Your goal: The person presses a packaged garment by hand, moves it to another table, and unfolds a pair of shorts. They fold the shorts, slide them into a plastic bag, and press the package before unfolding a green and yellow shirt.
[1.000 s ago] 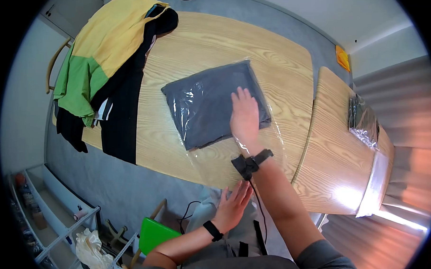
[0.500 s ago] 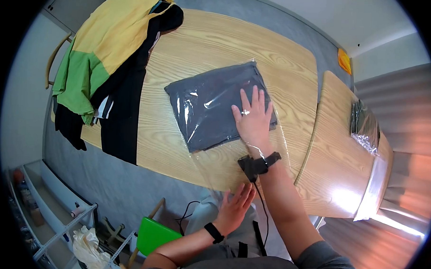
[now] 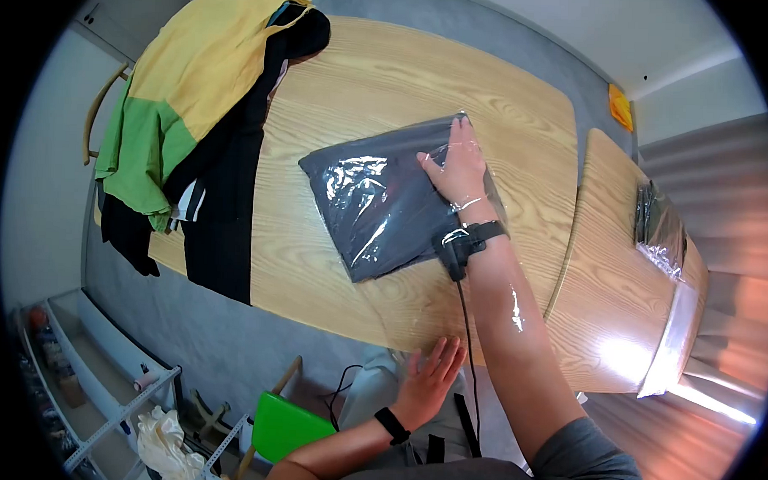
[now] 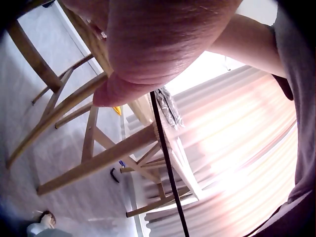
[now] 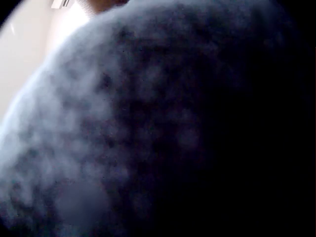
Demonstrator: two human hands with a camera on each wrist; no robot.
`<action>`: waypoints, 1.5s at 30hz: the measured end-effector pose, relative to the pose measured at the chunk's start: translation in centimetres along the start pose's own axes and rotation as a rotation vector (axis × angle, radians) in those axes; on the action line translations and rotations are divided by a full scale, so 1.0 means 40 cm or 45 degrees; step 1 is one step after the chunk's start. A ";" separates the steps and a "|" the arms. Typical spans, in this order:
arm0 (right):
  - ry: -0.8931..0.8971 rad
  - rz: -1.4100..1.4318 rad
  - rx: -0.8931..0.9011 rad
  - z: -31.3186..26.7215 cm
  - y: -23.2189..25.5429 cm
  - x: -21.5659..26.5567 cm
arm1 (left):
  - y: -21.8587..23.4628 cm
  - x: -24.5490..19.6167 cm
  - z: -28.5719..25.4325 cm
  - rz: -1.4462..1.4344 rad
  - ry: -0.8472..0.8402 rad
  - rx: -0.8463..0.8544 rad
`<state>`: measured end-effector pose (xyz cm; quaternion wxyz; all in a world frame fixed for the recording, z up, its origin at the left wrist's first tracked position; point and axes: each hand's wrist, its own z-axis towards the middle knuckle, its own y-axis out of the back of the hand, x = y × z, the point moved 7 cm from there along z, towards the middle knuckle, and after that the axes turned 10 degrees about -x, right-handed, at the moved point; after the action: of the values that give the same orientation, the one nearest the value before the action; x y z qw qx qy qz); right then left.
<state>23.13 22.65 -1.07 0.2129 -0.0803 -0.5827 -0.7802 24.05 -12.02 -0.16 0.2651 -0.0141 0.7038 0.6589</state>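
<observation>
A folded dark grey garment (image 3: 377, 197) lies in a clear plastic bag (image 3: 368, 261) on the wooden table. My right hand (image 3: 461, 168) reaches over the garment inside the bag, fingers straight toward its far right corner. Glints of plastic cross the wrist and forearm. Blurred grey fabric (image 5: 113, 108) fills most of the right wrist view. At the table's near edge my left hand (image 3: 430, 381) rests with straight fingers, close to the bag's near end. In the left wrist view, the heel of the left hand (image 4: 158, 44) covers the top, and its fingertips are hidden.
Yellow and green cloth (image 3: 204, 73) and black clothing (image 3: 224, 226) cover the table's left end. On a second table (image 3: 607, 282) at right lies another bagged item (image 3: 660, 228). A green chair (image 3: 284, 427) and shelving (image 3: 99, 399) stand at lower left. A cable (image 3: 469, 353) hangs from the right wrist.
My right hand has slid farther away from me, toward the garment's far right corner, with the forearm deeper in the bag. The left hand has stayed near the table edge.
</observation>
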 end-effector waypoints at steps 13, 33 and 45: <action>0.325 -0.051 0.231 -0.290 0.113 0.207 | -0.009 0.008 -0.016 -0.210 0.030 -0.073; -0.130 0.862 1.749 -0.615 0.467 0.004 | 0.314 0.129 -0.101 -0.985 -0.287 0.108; -0.827 0.840 0.431 -0.366 0.223 -0.247 | 0.180 0.579 0.063 -1.205 1.226 0.015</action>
<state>37.58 9.15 -1.48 0.2660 -0.4641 -0.6810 -0.5001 2.38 -1.10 -2.60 0.1820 -0.6115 0.6649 0.3884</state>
